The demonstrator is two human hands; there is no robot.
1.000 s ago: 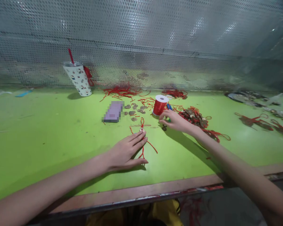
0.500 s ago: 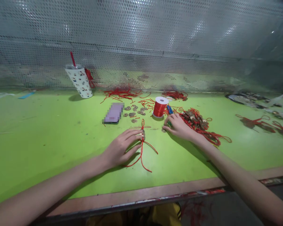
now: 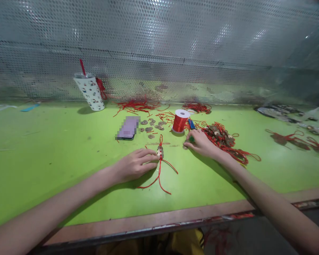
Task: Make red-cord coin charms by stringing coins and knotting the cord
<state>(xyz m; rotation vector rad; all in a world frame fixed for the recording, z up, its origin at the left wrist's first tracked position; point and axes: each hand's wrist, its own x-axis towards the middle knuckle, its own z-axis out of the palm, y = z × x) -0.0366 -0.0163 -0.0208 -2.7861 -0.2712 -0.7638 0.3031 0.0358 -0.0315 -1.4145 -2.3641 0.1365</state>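
Coin string (image 3: 160, 152), centre of frame: coins (image 3: 160, 148) already knotted on, cord ends (image 3: 160, 173) left loose.
The left hand (image 3: 138, 163), half-curled, touches its edge, baring more coins than earlier; the right hand (image 3: 199, 142), bent right of centre, touches a loose coin (image 3: 185, 147). Whether either grips is unclear.

From my remote view, I can read no words, numbers or brands. The white cup (image 3: 90, 92) bears small printed pictures; any marks on the strung coins (image 3: 160, 151) are too tiny to make out; the phone (image 3: 129, 126) is blocked out by pixels.
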